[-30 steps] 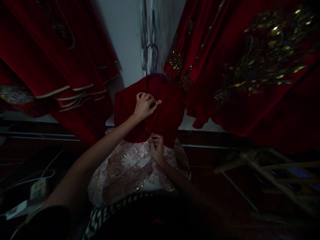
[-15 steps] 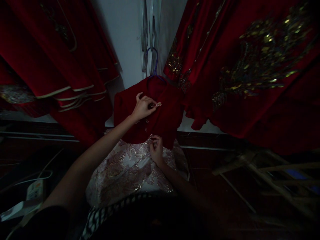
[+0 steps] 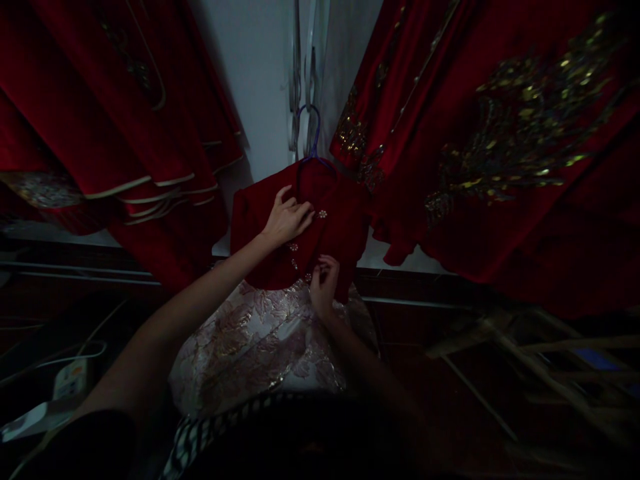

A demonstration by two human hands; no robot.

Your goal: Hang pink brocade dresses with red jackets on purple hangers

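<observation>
A small red jacket (image 3: pixel 260 207) hangs on a purple hanger (image 3: pixel 315 143) in front of me, dimly lit. My left hand (image 3: pixel 289 217) lies on its front, thumb and forefinger pinched at the cloth while the other fingers are lifted. Just right of those fingertips is a shiny flower-shaped button (image 3: pixel 323 214). More such buttons (image 3: pixel 293 247) run down the front below that hand. My right hand (image 3: pixel 325 287) is near the lower hem with curled fingers, close to the lowest button (image 3: pixel 308 276); what its fingertips hold, if anything, is too dark to make out.
Pink-and-white brocade (image 3: pixel 250 340) spreads below the jacket. Red garments hang at both sides, the right one with gold sequins (image 3: pixel 530 127). A power strip (image 3: pixel 73 380) with cables is at lower left; a wooden frame (image 3: pixel 550 373) stands at right.
My left fingertips have drawn slightly left off the upper flower button. My right hand has shifted a little up and to the right. The view has tilted slightly.
</observation>
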